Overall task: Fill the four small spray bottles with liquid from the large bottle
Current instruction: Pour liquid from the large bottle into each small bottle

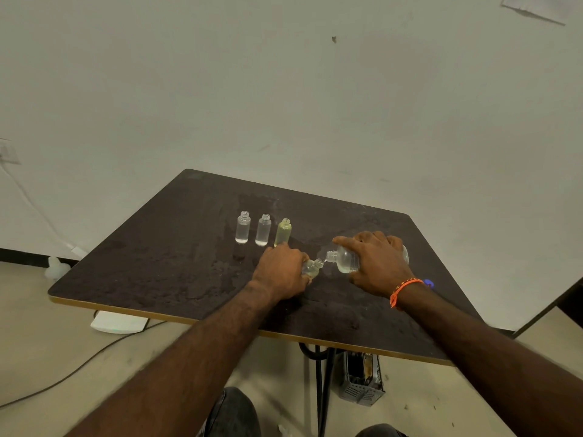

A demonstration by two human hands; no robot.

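My right hand [380, 263] grips the large clear bottle [345, 261], tipped on its side with its open neck pointing left. Its mouth meets the open neck of a small clear bottle [310, 268], which my left hand [280, 272] holds tilted toward it just above the dark table [176, 257]. Three other small bottles stand upright and uncapped in a row behind my left hand: a clear one [243, 228] on the left, a clear one [263, 230] in the middle, and a yellowish one [283, 232] on the right. Both clear ones show a little liquid at the bottom.
The tabletop looks wet and streaked around the bottles. A blue object [429, 282] lies on the table behind my right wrist. A white wall stands close behind the table. On the floor are a white device [118, 323], a cable [79, 367] and a grey box [361, 378] under the table.
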